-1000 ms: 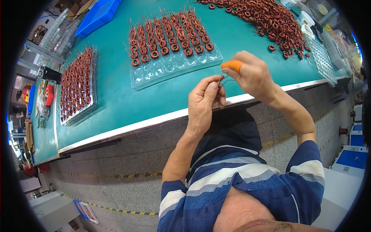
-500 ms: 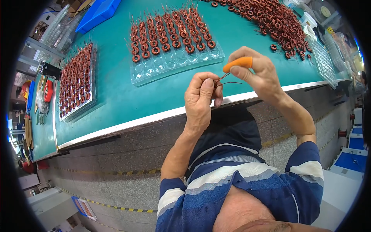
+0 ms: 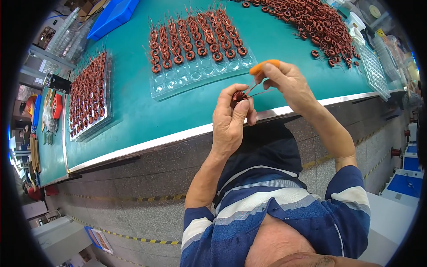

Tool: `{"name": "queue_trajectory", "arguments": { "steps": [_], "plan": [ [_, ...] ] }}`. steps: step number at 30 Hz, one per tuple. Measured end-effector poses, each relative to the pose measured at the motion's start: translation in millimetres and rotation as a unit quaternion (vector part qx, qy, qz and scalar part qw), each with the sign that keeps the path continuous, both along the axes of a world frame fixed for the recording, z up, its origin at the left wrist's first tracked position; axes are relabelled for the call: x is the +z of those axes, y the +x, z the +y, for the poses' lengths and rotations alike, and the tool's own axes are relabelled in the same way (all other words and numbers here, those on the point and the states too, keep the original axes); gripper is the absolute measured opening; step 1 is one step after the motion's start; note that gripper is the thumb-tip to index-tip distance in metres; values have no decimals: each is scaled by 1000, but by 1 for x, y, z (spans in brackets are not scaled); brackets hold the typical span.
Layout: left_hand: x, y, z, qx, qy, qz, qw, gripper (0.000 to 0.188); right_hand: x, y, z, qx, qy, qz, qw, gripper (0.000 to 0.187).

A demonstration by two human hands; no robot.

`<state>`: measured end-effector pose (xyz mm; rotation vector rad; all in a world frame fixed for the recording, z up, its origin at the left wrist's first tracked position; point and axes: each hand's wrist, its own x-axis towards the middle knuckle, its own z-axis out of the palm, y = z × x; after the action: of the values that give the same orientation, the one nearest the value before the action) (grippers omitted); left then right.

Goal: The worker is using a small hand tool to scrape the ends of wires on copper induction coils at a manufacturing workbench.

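The left hand (image 3: 229, 122) pinches a ridged, red-brown ring coil (image 3: 237, 96). Just right of that, the right hand (image 3: 289, 81) grips thin, straight wire (image 3: 251, 88)

Green-topped bench (image 3: 273, 46), pale front edge (image 3: 187, 135). Mid-surface: clear moulded plastic tray (image 3: 200, 81), part-filled with red-brown wire-wound ring coils (image 3: 201, 50). Coil-filled clear plastic tray (image 3: 91, 131) near front-left corner. Blue rectangular plastic bin (image 3: 105, 31), far left. Heap of loose coils (image 3: 309, 24), far right. Clear pocketed plastic tray (image 3: 372, 66), right edge.

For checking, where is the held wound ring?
In the head view, the ring is just right of centre, in the left hand, near the table's front edge.
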<state>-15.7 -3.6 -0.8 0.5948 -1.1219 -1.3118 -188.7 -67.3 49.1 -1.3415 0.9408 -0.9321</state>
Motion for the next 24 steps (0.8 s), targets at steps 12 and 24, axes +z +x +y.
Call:
{"name": "queue_trajectory", "arguments": {
  "steps": [12,24],
  "plan": [
    [4,-2,-7,73,-26,-101,992,26,0,9,33,-43,-181,142,972,25],
    [-7,4,-6,18,-11,-51,998,25,-14,4,15,-53,-18,-23,998,35]
  ]
}}
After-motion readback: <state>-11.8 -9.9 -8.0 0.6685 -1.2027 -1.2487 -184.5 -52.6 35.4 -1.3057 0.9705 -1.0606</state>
